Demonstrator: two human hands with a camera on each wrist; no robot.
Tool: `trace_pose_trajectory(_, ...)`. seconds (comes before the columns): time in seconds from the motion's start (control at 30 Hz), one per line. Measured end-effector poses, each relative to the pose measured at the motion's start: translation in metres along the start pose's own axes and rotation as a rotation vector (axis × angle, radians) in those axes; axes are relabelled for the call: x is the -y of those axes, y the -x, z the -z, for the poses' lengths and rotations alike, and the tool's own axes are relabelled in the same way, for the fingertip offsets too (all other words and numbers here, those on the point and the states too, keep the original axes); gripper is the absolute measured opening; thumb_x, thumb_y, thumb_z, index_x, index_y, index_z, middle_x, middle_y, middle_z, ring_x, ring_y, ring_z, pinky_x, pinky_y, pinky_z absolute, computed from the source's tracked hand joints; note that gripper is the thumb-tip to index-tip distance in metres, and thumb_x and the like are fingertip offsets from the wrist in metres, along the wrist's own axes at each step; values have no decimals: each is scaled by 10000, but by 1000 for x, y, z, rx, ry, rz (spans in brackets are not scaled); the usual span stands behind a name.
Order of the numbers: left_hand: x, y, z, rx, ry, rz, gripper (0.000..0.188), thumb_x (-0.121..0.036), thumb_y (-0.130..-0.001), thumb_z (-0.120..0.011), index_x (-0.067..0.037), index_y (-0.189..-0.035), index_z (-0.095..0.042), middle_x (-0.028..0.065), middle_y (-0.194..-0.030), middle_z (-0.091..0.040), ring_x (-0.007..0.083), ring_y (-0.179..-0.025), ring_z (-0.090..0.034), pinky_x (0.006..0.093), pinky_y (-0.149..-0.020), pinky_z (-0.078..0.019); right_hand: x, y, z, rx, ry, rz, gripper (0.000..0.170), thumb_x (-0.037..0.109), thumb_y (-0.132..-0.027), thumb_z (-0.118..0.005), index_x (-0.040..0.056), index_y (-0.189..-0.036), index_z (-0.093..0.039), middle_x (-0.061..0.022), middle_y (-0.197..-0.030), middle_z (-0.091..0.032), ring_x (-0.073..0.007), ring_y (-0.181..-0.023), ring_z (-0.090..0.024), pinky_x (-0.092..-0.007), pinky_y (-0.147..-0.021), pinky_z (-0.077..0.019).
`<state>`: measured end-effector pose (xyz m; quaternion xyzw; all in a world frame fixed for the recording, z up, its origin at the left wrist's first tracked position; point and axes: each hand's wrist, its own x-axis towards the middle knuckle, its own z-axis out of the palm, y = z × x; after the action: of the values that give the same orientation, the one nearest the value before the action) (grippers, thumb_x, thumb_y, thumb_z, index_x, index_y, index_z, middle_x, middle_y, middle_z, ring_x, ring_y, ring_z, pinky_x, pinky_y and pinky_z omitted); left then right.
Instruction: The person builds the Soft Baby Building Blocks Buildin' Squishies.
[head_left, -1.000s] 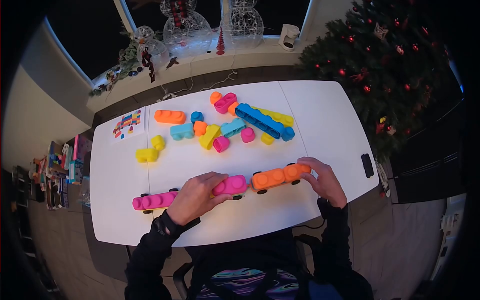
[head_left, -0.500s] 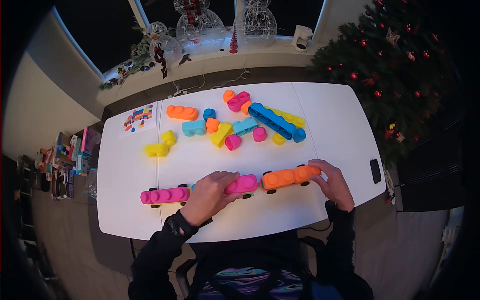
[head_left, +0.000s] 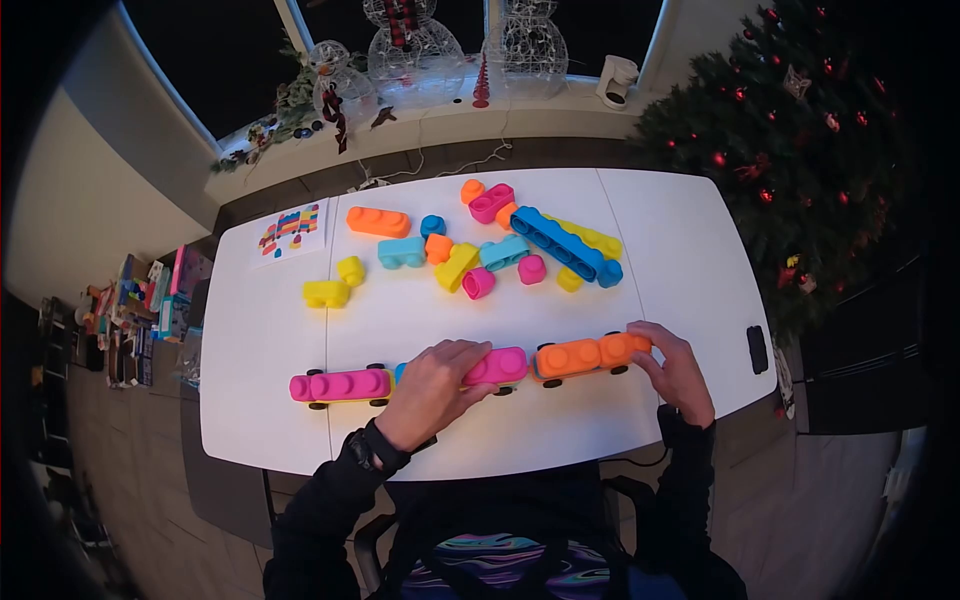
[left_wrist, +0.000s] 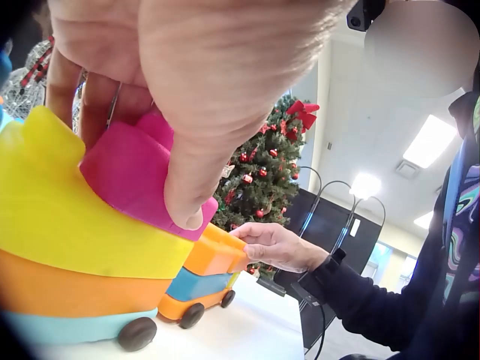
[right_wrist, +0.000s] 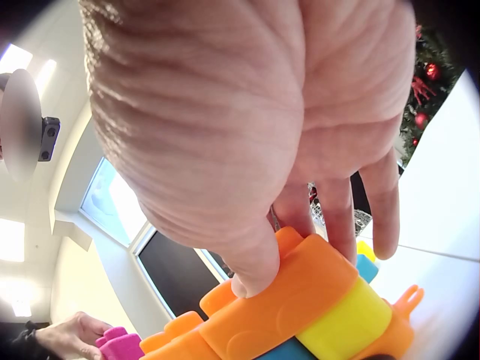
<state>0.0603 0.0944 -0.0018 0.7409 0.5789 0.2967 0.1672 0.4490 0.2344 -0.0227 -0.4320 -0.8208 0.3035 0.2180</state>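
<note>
A train of stacked toy blocks on wheels runs across the white table [head_left: 560, 430] in the head view. My left hand [head_left: 437, 390] grips the pink block [head_left: 502, 366] on the middle wagon, its thumb on the near side. Under that block, the left wrist view has yellow [left_wrist: 82, 217] and orange [left_wrist: 82, 285] layers over a light blue wheeled base. My right hand [head_left: 677, 375] pinches the far right end of the orange block [head_left: 580, 356] on the right wagon. Left of my left hand stands a wagon with a long pink block [head_left: 345, 385] on top.
Loose blocks lie across the back of the table, among them a long blue block [head_left: 560, 245], an orange block [head_left: 378, 221] and a yellow block [head_left: 325, 294]. A printed picture sheet [head_left: 290, 232] is at the back left, and a black object [head_left: 757, 350] near the right edge.
The head view has shifted, so the table and blocks appear further right. Both hands keep their hold on the train, and more of the left wagon shows beside my left hand.
</note>
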Motion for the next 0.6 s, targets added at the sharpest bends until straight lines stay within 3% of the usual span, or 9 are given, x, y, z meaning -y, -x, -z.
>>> trace_pose_trajectory(0.2, -1, 0, 4, 48, -40, 11, 608, -349, -927, -948, 7, -1380, -751, 192, -1236, -807, 419, -1121, -763, 477, -988, -625, 2, 1, 1, 0, 0, 7, 412, 37, -1016, -842, -2, -1410, -728, -221, -1415, -777, -439, -1315, -743, -453, -1144, -592)
trace_pose_trajectory(0.33, 23, -4, 56, 31, -56, 9, 578, -399, -967, -917, 17, -1340, -766, 207, -1275, -808, 434, -1146, -766, 487, -999, -623, 0, 0, 1, 10, 3, -5, 411, 39, -1019, -838, 0, -1412, -727, -219, -1418, -776, -438, -1316, -742, -453, -1145, -593)
trace_pose_trajectory(0.47, 108, -1, 119, -43, -262, 186, 388, -217, -955, -925, -24, -1269, -805, 173, -1247, -813, 413, -1139, -773, 477, -987, -624, -1, 0, 1, 10, -2, -1, 407, 46, -1026, -832, 4, -1417, -727, -217, -1423, -774, -440, -1313, -742, -457, -1147, -592)
trace_pose_trajectory(0.6, 199, 14, 153, 166, -437, 318, 514, -71, -914, -886, -62, -1418, -784, 159, -1457, -760, 394, -1348, -710, 464, -1178, -580, -2, 2, 2, 8, -30, 0, 397, 56, -1045, -821, 14, -1428, -723, -199, -1432, -778, -420, -1324, -741, -450, -1169, -576)
